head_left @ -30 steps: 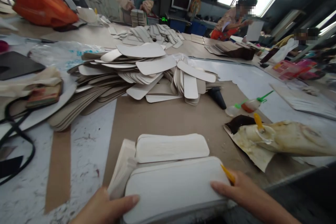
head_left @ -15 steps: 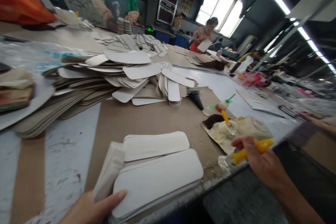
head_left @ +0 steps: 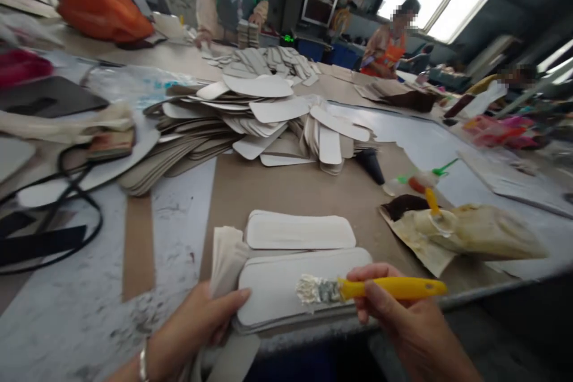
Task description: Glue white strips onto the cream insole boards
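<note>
My right hand [head_left: 398, 310] is closed round the yellow handle of a brush [head_left: 389, 288]. Its bristles, caked with whitish paste, are over or against the top piece of a stack of white rounded panels [head_left: 273, 286]. My left hand [head_left: 210, 313] grips a bundle of pale, thin strips [head_left: 227, 259], whose ends stick out above and below the fingers. Its thumb lies at the left end of the panel stack. Just behind that stack is a second pile of white panels [head_left: 299, 231].
A stained plastic container [head_left: 487, 230] with another yellow handle lies at right, near small green-tipped bottles [head_left: 423, 182] and a black cone [head_left: 370, 165]. Heaped panels [head_left: 215, 131] cover the table's middle. Black cord [head_left: 96, 209] loops at left. Co-workers [head_left: 233, 0] stand beyond.
My right hand has brought the brush leftward from beside the container to over the front panel stack. My left hand stays at the stack's left end with the strips. The view has swung left.
</note>
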`<state>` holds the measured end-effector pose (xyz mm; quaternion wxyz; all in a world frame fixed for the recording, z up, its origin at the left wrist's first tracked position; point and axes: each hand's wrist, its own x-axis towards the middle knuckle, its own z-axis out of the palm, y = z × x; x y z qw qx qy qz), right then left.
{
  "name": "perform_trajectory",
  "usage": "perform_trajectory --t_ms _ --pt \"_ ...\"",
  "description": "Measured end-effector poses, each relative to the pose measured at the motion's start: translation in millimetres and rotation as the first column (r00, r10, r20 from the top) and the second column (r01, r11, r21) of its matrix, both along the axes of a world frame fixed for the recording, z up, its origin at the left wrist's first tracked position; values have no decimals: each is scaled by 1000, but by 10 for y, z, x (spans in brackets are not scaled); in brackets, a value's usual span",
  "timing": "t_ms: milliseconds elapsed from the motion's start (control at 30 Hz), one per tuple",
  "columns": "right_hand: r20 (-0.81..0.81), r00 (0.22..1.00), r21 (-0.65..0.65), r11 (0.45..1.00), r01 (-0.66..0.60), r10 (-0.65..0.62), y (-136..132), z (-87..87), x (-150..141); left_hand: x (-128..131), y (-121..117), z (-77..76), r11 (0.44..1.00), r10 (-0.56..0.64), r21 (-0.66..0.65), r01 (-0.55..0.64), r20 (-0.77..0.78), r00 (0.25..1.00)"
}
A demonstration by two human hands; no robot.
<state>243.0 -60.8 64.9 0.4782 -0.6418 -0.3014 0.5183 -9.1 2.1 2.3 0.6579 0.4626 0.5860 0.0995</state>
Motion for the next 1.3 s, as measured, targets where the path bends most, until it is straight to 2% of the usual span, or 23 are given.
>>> perform_trajectory --t_ms 133,233,367,467,567,667,767,833,933,1000,1067,1133,1233,1300 --pt "64 995 33 997 -73 70 102 -207 -417 -19 0 137 1000 -1 2 1 71 997" --pt "148 986 26 996 -82 77 143 -304 -519 -80 2 141 999 -31 -27 35 132 991" --pt "260 965 11 999 -47 43 91 -288 -527 -118 26 91 993 -15 -109 35 182 983" --pt "279 960 48 999 -14 0 49 -238 -612 -121 48 67 992 10 -128 18 209 978" --pt "302 952 59 996 -62 41 44 -264 -688 -120 65 65 992 -14 -120 39 199 980" --pt "458 887 47 995 -88 57 39 -315 -629 -118 60 68 992 -40 -111 58 157 987" --pt "649 760 84 996 -25 -35 2 -271 -544 -106 42 75 995 -26 -92 39 133 991" --pt "688 720 115 993 16 -91 -25 -209 -568 -90 35 80 996 -14 -82 24 117 993" --pt "605 793 129 992 -8 -72 -34 -186 -692 -59 40 82 997 -9 -75 14 66 998" --pt "588 808 131 990 -57 -31 -26 -231 -723 -43 46 77 997 -6 -70 8 32 999" --pt "679 732 139 989 -58 -53 -31 -278 -642 -34 47 67 998 -10 -69 10 5 1000" --pt "814 567 162 987 -18 -123 -64 -275 -462 -33 40 48 998 -7 -58 6 -18 1000" --pt "934 283 228 974 -4 -218 -147 -159 -168 -39 21 1 999 4 -45 -5 -10 1000" --pt "951 162 276 959 -61 -263 -194 -72 -64 -43 11 -36 999 -1 -48 0 -2 1000"
